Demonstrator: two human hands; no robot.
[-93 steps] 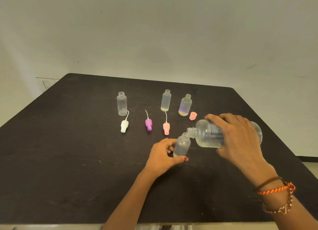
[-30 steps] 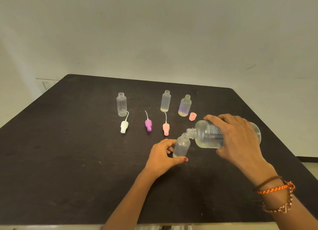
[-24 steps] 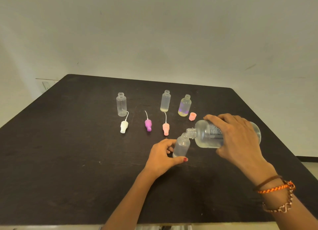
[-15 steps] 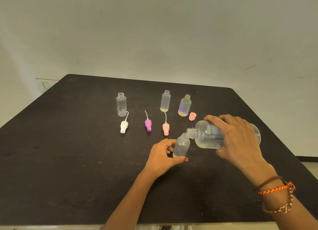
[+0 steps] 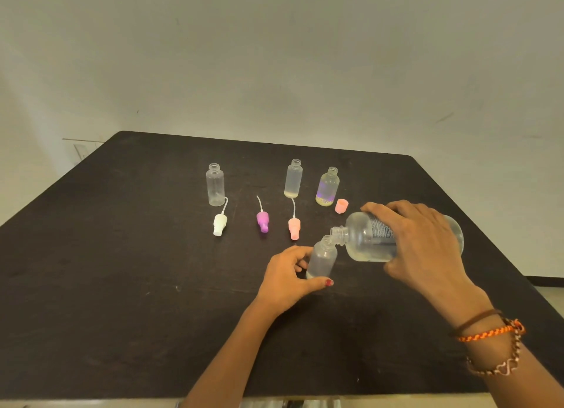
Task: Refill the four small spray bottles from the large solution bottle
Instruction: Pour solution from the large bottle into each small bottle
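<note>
Spanning nearly the whole lower view, the dark table (image 5: pixel 122 285) carries everything, with a pale wall (image 5: pixel 274 56) behind it. Next in size, the large solution bottle (image 5: pixel 363 239) is tipped on its side above the right part of the table, clear liquid pooled along its lower wall and its open neck angled down at the mouth of a small bottle. The right hand (image 5: pixel 424 243) grasps it from above, fingers wrapped over the body and printed label, thumb underneath; cord bracelets (image 5: pixel 491 334) circle that wrist. The left hand (image 5: pixel 287 278) grips the frosted spray bottle (image 5: pixel 322 258), fingers behind it and thumb across its base near the table; this bottle leans slightly right and its mouth meets the big bottle's neck. A thin layer of liquid shows at its bottom.

Farther back stand 3 uncapped small bottles, all upright: a clear bottle (image 5: pixel 215 185) on the left, a frosted bottle (image 5: pixel 293 178) in the middle, and just beside it a purple-tinted bottle (image 5: pixel 327 188) with yellowish liquid at the base. In front of them lie 3 spray heads with dip tubes: white (image 5: pixel 219 221), purple (image 5: pixel 262 220), pink (image 5: pixel 294 226). A small pink cap (image 5: pixel 341 206) sits just right of the tinted bottle.
</note>
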